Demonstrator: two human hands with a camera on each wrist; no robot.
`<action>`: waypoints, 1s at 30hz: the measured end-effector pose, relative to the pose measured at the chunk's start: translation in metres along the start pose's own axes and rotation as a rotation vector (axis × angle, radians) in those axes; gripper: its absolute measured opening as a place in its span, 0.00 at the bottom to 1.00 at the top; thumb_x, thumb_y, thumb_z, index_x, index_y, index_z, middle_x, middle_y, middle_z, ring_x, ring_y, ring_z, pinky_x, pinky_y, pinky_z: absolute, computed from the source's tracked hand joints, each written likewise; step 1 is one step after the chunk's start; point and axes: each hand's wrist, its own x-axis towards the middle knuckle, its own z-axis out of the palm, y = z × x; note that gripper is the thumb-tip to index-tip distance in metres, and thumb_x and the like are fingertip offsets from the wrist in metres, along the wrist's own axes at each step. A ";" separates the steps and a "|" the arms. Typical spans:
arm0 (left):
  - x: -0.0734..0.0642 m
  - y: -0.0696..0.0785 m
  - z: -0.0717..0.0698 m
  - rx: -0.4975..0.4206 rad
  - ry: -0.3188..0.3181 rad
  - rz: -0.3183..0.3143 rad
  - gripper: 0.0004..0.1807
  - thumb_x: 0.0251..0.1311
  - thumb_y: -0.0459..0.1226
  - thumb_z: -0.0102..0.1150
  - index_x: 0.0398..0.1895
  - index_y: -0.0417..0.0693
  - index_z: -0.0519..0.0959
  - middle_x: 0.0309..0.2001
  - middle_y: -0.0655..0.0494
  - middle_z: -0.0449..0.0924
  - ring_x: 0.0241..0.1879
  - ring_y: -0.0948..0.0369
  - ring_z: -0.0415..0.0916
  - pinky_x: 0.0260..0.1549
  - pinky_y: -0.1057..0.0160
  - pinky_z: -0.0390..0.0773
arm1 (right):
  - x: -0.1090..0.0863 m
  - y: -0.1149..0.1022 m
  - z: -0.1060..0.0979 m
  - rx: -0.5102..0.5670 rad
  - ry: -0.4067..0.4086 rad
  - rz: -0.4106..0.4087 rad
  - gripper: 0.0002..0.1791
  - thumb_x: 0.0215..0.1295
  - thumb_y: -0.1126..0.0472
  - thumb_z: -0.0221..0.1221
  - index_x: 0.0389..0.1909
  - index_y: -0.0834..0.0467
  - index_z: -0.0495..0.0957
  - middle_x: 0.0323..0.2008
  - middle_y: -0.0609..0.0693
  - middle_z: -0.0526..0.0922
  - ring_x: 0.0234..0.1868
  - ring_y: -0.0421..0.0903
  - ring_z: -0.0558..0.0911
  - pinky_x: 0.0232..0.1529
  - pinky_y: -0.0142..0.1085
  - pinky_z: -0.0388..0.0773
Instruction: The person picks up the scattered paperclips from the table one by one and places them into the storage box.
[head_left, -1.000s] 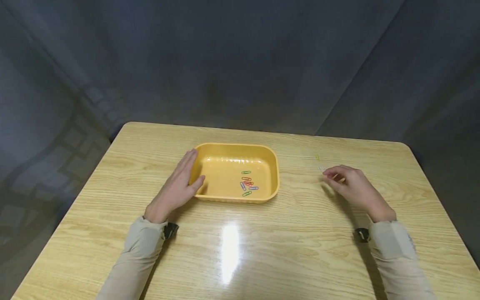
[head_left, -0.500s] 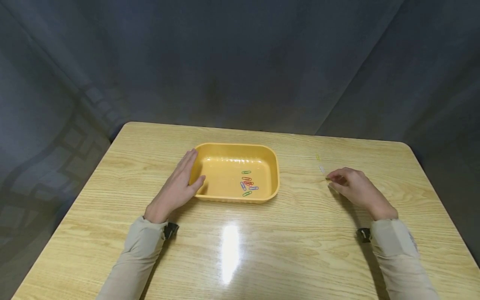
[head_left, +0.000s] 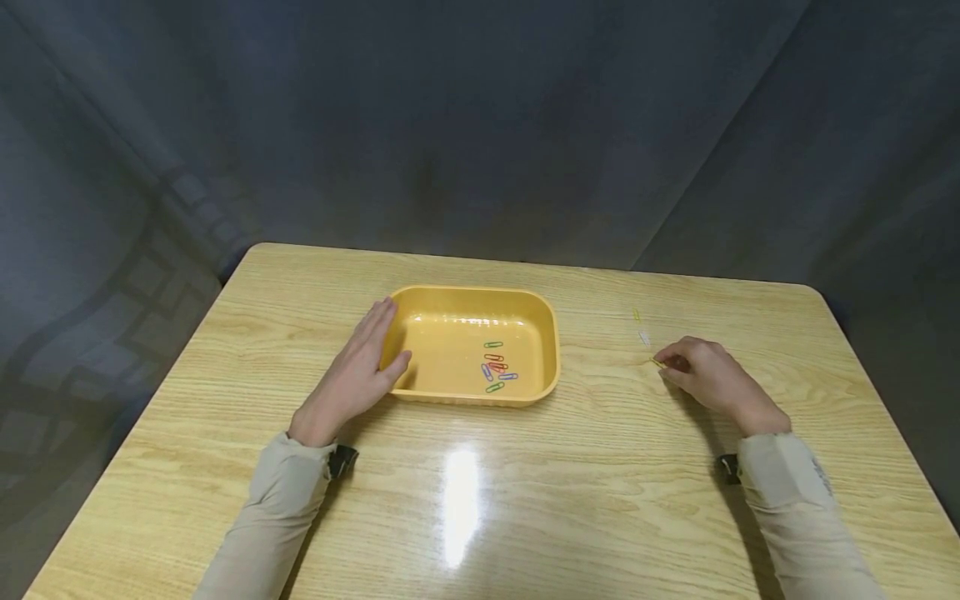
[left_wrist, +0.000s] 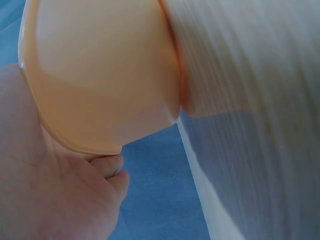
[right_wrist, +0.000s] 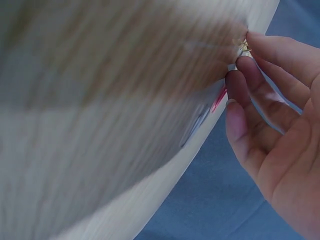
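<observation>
In the head view a shallow yellow plastic tray [head_left: 474, 400] stands on the table, with several coloured paper clips [head_left: 496, 367] in its right half. My left hand [head_left: 348, 379] rests on the tray's left end, fingers straight along the rim and thumb over the inside. Between thumb and forefinger my right hand [head_left: 708, 379] pinches a small yellow paper clip [head_left: 657, 362], just above or at the table; the gap cannot be judged. A white clip [head_left: 643, 337] and another yellow clip [head_left: 636, 314] lie beyond those fingertips.
The right wrist view has a red clip [right_wrist: 218, 99] and a bluish clip [right_wrist: 196, 122] on the tabletop near the fingers; the hand hides them from the head view. Dark grey curtains [head_left: 480, 133] hang behind the wooden table [head_left: 570, 492].
My right hand has drawn slightly back from the white clip, which now lies uncovered, and a yellow clip shows at its fingertips. The left hand and tray look still.
</observation>
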 end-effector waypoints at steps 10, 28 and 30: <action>0.000 -0.001 0.000 0.001 0.001 0.007 0.43 0.72 0.48 0.49 0.80 0.42 0.40 0.81 0.49 0.34 0.80 0.47 0.34 0.79 0.44 0.42 | 0.001 0.000 0.002 -0.022 0.008 -0.009 0.08 0.64 0.69 0.62 0.42 0.68 0.83 0.37 0.59 0.85 0.34 0.47 0.82 0.33 0.39 0.80; 0.001 -0.001 0.000 0.004 -0.002 0.014 0.43 0.72 0.48 0.48 0.80 0.42 0.39 0.81 0.45 0.36 0.80 0.47 0.34 0.79 0.44 0.42 | -0.001 -0.007 0.002 0.003 0.040 -0.032 0.08 0.65 0.67 0.62 0.42 0.65 0.84 0.36 0.57 0.87 0.33 0.44 0.81 0.32 0.34 0.78; 0.001 -0.001 0.000 0.000 -0.003 0.013 0.43 0.72 0.47 0.49 0.80 0.42 0.39 0.81 0.45 0.36 0.80 0.46 0.34 0.78 0.44 0.42 | -0.001 -0.010 0.002 0.022 0.046 -0.035 0.08 0.66 0.67 0.62 0.43 0.65 0.84 0.36 0.57 0.87 0.34 0.44 0.82 0.32 0.33 0.78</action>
